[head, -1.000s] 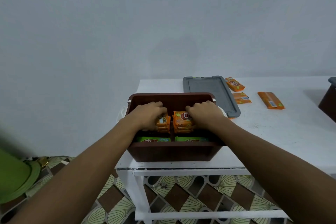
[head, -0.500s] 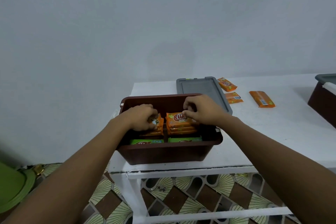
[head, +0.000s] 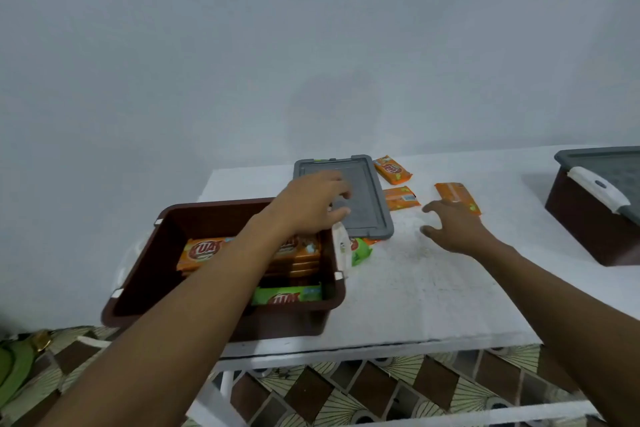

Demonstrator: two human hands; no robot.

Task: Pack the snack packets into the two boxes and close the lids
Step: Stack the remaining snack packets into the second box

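Two hands, fingers apart: left hand (head: 311,205) over grey lid (head: 364,189) edge (perhaps touching), right hand (head: 454,230) above open table (head: 419,274).

The orange packet (head: 202,251) in the brown box (head: 214,215) reads "KUAT"; the green packet (head: 287,296) perhaps likewise.

Left hand (head: 311,206), right hand (head: 455,227), forearms (head: 194,291) bare.

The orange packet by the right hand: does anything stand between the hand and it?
Nothing visible does. The right hand, fingers spread, is right at the near edge of the orange packet; only bare white table lies around them. The grey lid is off to the left.
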